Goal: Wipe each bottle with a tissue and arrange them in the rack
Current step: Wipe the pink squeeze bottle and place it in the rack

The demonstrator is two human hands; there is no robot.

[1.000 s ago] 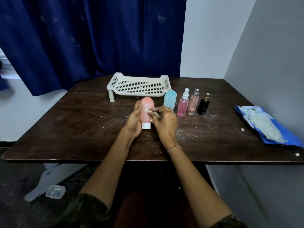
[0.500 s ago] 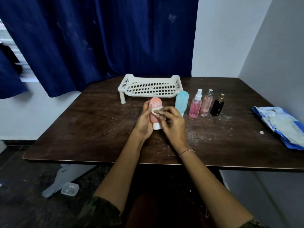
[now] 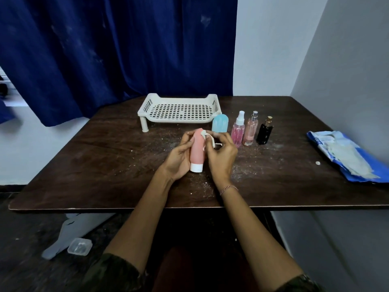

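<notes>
The rack [image 3: 145, 106] sits at twelve o'clock from the hands, with no bottle in it yet. The left hand [image 3: 179, 158] curls round the pink tube [image 3: 196, 151], held cap-down over the table [image 3: 105, 165]. The right hand [image 3: 221, 157] pinches a scrap of tissue [image 3: 207, 137] against the tube's upper end. At one o'clock, just behind the right hand, stand the blue tube [image 3: 219, 123], the pink spray bottle [image 3: 237, 132], the clear perfume bottle [image 3: 250, 131] and the black bottle [image 3: 264, 133] (a tight upright row). The tissue pack [image 3: 345, 159] lies at three o'clock. I judge the risk to be that a wide wiping stroke swings the right knuckles into the spray bottle and topples the row. The small tissue may also shred or slip free.
</notes>
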